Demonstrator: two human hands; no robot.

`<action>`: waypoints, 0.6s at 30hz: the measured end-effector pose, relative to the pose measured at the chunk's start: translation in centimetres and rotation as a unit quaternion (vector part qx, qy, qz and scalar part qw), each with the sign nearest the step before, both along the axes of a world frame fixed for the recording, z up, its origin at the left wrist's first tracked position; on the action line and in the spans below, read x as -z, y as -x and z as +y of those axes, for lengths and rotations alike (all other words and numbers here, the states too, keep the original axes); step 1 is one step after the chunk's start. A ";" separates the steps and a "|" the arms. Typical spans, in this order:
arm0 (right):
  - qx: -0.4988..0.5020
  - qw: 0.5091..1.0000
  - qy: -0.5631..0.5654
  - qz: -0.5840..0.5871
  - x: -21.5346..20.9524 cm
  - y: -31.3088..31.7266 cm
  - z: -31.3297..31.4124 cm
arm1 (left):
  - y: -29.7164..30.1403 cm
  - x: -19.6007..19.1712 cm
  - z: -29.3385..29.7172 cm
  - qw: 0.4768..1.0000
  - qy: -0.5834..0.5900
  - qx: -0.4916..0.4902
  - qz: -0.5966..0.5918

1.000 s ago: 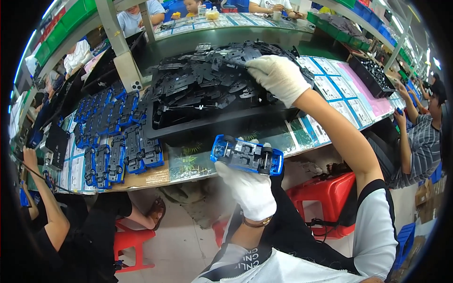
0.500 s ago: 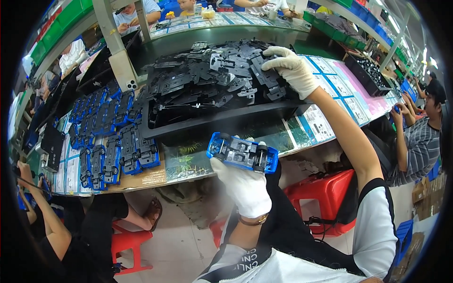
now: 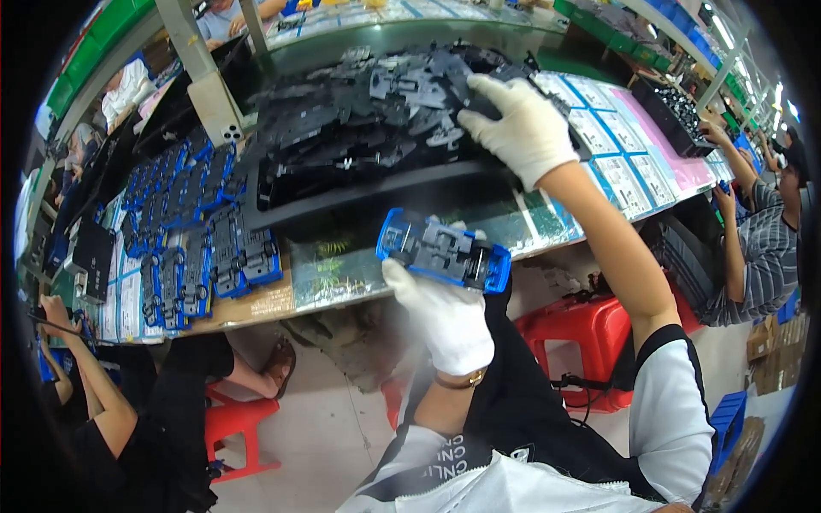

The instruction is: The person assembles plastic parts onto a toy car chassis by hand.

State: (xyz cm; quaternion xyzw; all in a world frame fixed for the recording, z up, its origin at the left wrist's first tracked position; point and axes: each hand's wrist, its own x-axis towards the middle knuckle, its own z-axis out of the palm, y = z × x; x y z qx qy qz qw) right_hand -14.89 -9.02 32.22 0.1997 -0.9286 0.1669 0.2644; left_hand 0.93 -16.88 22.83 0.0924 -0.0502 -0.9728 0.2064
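White-gloved, my left hand [image 3: 445, 321] holds a blue toy car [image 3: 443, 250] from below. The car lies wheels up, showing its grey and black underside. My right hand [image 3: 523, 128], also gloved, is at the right side of a heap of flat black plastic chassis plates [image 3: 321, 115]. Its thumb and forefinger are apart, with dark plates behind and between them; no held part can be made out. The heap fills a black bin [image 3: 359, 201] on the table, just beyond the car. Some fingers of both hands are hidden.
Rows of upturned blue toy cars [image 3: 192, 222] stand left of the bin. A metal post [image 3: 192, 68] rises behind them. Printed sheets [image 3: 599, 128] cover the table at right, near another parts bin [image 3: 671, 115]. A red stool [image 3: 573, 342] stands below. Co-workers sit on both sides.
My right hand has come slightly nearer over the heap, its thumb and forefinger wider apart. The left hand still holds the car, now slightly higher in view. The whole view has shifted a little.
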 end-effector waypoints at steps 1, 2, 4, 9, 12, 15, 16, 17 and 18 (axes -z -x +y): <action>-0.030 0.999 0.044 0.003 0.2 0.8 0.6 | -0.2 0.2 0.2 1.000 0.025 0.000 0.005; -0.056 0.994 0.088 0.008 0.2 1.3 1.3 | -0.3 -0.4 0.3 0.999 0.050 0.004 0.012; -0.150 0.957 0.245 -0.024 -0.7 -0.1 1.4 | 0.0 -0.7 0.4 1.000 0.014 -0.023 -0.014; -0.219 0.966 0.123 0.054 1.3 -8.2 2.0 | 0.4 1.4 -0.2 0.994 0.094 -0.027 -0.040; -0.276 0.955 0.099 -0.055 2.8 -12.5 2.1 | -0.1 -0.5 0.1 0.986 0.147 -0.020 -0.076; -0.237 0.967 0.072 -0.067 3.8 -13.6 1.8 | 0.0 0.7 0.4 0.983 0.174 -0.023 -0.051; -0.236 0.966 0.073 -0.069 4.0 -13.6 1.7 | 0.0 1.1 0.4 0.981 0.188 -0.032 -0.039; -0.226 0.970 0.068 -0.062 4.1 -13.4 1.5 | 0.0 0.5 0.7 0.984 0.173 -0.024 -0.037; -0.216 0.973 0.063 -0.054 4.4 -13.3 1.3 | 0.0 0.2 0.9 0.984 0.174 -0.021 -0.037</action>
